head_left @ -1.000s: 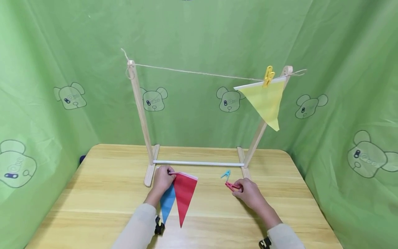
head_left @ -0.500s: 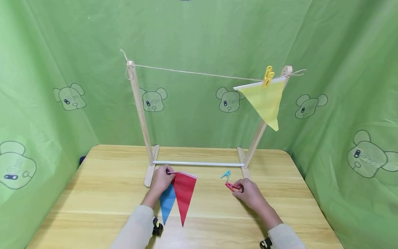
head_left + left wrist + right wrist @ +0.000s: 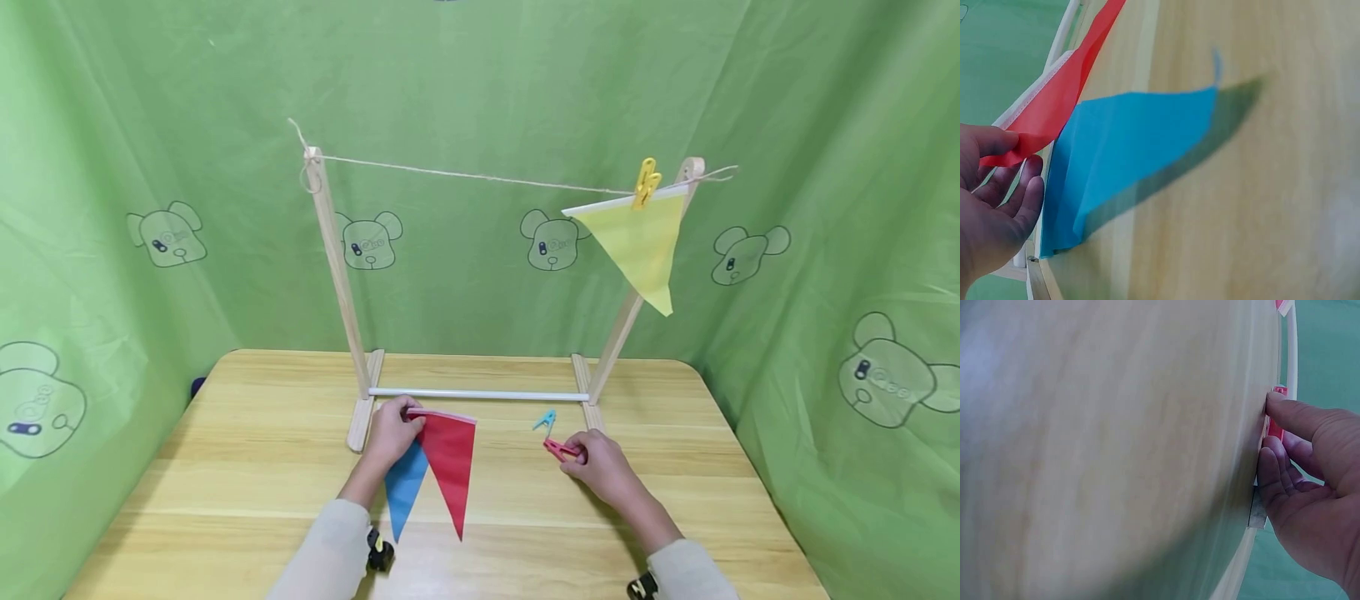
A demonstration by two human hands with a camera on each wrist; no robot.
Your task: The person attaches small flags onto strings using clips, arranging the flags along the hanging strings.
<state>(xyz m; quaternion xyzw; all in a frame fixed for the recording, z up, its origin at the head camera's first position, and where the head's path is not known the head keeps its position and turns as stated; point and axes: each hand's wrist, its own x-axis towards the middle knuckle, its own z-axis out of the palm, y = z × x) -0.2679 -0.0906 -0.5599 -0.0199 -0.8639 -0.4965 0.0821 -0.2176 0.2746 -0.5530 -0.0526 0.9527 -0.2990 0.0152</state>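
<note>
In the head view my left hand [image 3: 392, 435] pinches a red triangular pennant [image 3: 447, 457] at the left end of its white top edge. The left wrist view shows the thumb pressed on that corner of the red cloth [image 3: 1047, 119]. Just below the hand lies a blue pennant [image 3: 1132, 140] on the wooden table, partly overlapped by the red one. My right hand [image 3: 602, 468] holds a red clothespin [image 3: 558, 451] between thumb and fingers, low over the table. A light-blue clothespin [image 3: 549, 419] is right beyond its tip. Fingers cover much of the red clothespin [image 3: 1276, 428] in the right wrist view.
A wooden stand with a left post [image 3: 337, 275], a right post [image 3: 619, 342] and a white crossbar [image 3: 480, 394] rises at the table's back. String [image 3: 465, 175] spans the posts. A yellow clothespin [image 3: 646, 185] holds a yellow pennant [image 3: 637, 242] on it. Green curtains [image 3: 480, 83] surround the table [image 3: 225, 483].
The red pennant's tip has swung right, away from the blue pennant, and its top edge has risen slightly in my left hand. My right hand keeps its place with the red clothespin.
</note>
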